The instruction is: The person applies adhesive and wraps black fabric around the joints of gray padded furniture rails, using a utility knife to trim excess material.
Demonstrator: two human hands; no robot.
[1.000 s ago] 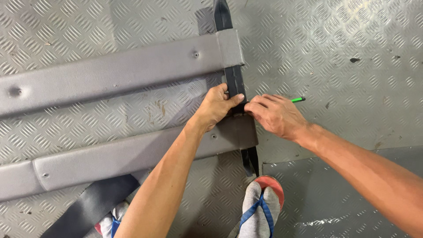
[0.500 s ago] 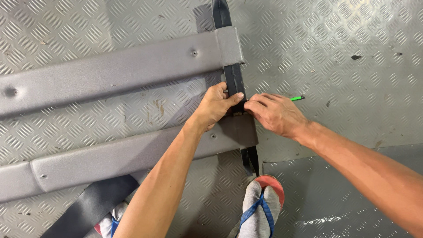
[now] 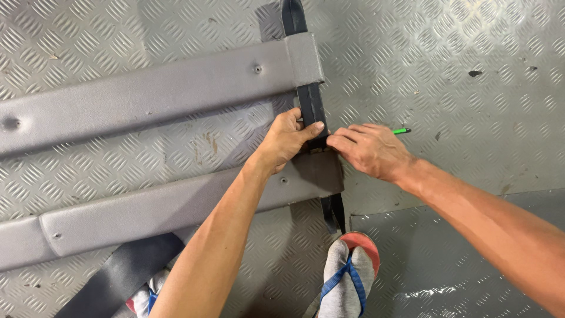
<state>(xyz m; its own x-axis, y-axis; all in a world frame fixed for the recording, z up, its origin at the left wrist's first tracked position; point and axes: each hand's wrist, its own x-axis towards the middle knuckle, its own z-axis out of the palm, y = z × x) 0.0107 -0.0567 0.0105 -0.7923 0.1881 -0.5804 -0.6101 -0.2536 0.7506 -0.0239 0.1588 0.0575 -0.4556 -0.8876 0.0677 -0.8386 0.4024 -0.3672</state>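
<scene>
Grey checker plate (image 3: 471,53) is lying under two grey panels (image 3: 147,100). Left hand (image 3: 288,141) is gripping the black strap (image 3: 311,109) between them; right hand (image 3: 371,150) is pinching its edge, apparently clutching a green pen (image 3: 402,131).

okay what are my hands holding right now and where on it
The left hand grips the black strap between the two grey padded bars. The right hand holds a green pen, only its tip showing.
</scene>
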